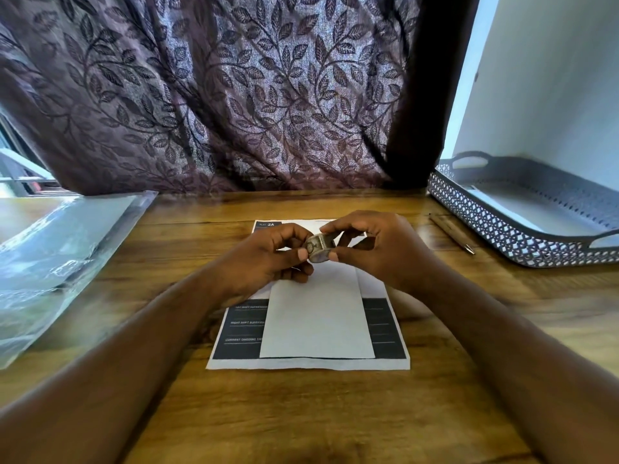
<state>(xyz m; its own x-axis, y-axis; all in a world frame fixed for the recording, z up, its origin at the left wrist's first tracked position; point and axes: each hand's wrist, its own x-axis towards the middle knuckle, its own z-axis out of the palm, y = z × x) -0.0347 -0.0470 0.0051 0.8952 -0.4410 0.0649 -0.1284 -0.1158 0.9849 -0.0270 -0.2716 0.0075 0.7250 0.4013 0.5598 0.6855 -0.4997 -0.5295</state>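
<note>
Both curled, left hand (268,259), right hand (376,249), pinching roll (320,252)

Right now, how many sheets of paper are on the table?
2. A printed white form with black bands lies mid-table; a plain white sheet lies on it. More may hide in the clear plastic sleeve at left.

Centre frame, small grey item (318,247): half covered by my fingers (299,254); markings too small to read, so I cannot tell its kind. Lower centre, printed form (385,329): middle hidden under the white sheet (315,323), line labels blurred. Right edge, tray (502,236): right end cut off. Left edge, plastic sleeve (50,262): cut off, contents unclear.
</note>
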